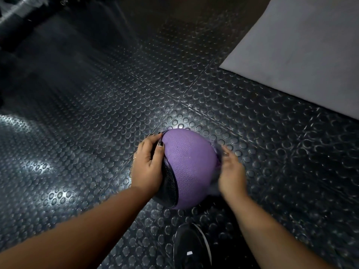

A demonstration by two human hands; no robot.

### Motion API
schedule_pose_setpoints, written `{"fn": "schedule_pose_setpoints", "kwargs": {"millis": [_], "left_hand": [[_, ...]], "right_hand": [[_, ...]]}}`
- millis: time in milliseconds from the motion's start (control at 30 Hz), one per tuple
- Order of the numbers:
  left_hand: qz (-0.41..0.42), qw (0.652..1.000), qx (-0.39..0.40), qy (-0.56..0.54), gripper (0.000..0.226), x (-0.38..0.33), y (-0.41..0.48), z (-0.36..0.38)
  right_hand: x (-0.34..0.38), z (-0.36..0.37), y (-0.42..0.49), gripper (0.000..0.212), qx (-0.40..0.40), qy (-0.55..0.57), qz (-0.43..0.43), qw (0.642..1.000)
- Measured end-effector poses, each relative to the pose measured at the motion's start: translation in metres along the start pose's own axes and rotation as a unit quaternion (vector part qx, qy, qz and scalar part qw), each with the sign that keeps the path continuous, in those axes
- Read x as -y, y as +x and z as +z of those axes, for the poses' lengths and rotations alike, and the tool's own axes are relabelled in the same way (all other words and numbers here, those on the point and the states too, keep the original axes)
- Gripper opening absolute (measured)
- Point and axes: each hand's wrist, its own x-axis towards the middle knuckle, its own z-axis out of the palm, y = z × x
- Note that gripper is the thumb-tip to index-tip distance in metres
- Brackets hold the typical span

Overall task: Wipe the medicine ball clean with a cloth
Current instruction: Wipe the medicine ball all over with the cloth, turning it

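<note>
My left hand [148,164] is gripping the left side of the purple and black textured rubber medicine ball [190,166], fingers curling over its black panel and thumb lying on the purple. My right hand [231,171] is blurred and is lying against the ball's right side with a pale, thin cloth [214,184] between palm and ball; I cannot tell whether its fingers are pinching the cloth or only pressing it. The ball is sitting between both hands over the black studded rubber floor [97,117], just beyond my black shoe [191,247]. A grey flat mat [301,55] is lying well apart.
</note>
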Motion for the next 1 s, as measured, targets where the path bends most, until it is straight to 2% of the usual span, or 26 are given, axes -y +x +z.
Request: {"fn": "schedule_pose_setpoints", "kwargs": {"millis": [33,100,167,233,300,367,467,567,667,767,833,900,1000], "left_hand": [[0.007,1.0,0.001,0.0,0.036,0.0,-0.001,0.0],[0.025,1.0,0.004,0.004,0.04,0.002,-0.003,-0.002],[0.043,0.999,0.015,0.016,0.041,0.005,-0.002,-0.004],[0.069,0.997,0.031,0.034,0.041,0.002,-0.004,-0.003],[0.087,0.994,0.046,0.055,0.041,-0.005,-0.003,0.0],[0.085,0.993,0.053,0.058,0.041,-0.009,0.0,0.002],[0.066,0.996,0.049,0.027,0.036,-0.011,0.01,0.003],[0.06,0.997,0.043,0.018,0.039,-0.01,0.011,0.004],[0.093,0.992,0.058,0.06,0.047,-0.008,-0.001,0.002],[0.119,0.987,0.067,0.087,0.05,-0.006,-0.009,-0.001],[0.142,0.982,0.076,0.101,0.05,-0.006,-0.013,-0.001],[0.151,0.979,0.086,0.102,0.05,-0.007,-0.013,-0.001],[0.121,0.987,0.077,0.066,0.046,-0.012,-0.005,0.001]], "right_hand": [[-0.007,-0.011,0.01,0.033,-0.043,0.05,0.061,0.996],[-0.007,-0.028,0.024,0.03,-0.084,0.076,0.075,0.991],[0.006,-0.03,0.035,0.03,-0.052,0.107,0.05,0.992],[0.026,-0.016,0.04,0.03,0.027,0.138,0.029,0.99],[0.043,0.0,0.034,0.03,0.099,0.08,0.011,0.992],[0.05,0.002,0.015,0.033,0.092,0.019,-0.026,0.995],[0.048,-0.009,-0.042,0.04,0.104,0.062,-0.131,0.984],[0.038,-0.004,-0.082,0.051,0.142,-0.022,-0.241,0.96],[0.05,0.002,-0.059,0.051,0.107,-0.125,-0.272,0.948],[0.08,0.009,-0.016,0.048,0.157,-0.211,-0.302,0.916],[0.092,0.016,0.012,0.039,0.215,-0.228,-0.263,0.912],[0.097,0.018,0.039,0.034,0.265,-0.208,-0.163,0.927],[0.08,0.015,0.067,0.032,0.273,-0.158,-0.03,0.949]]}}
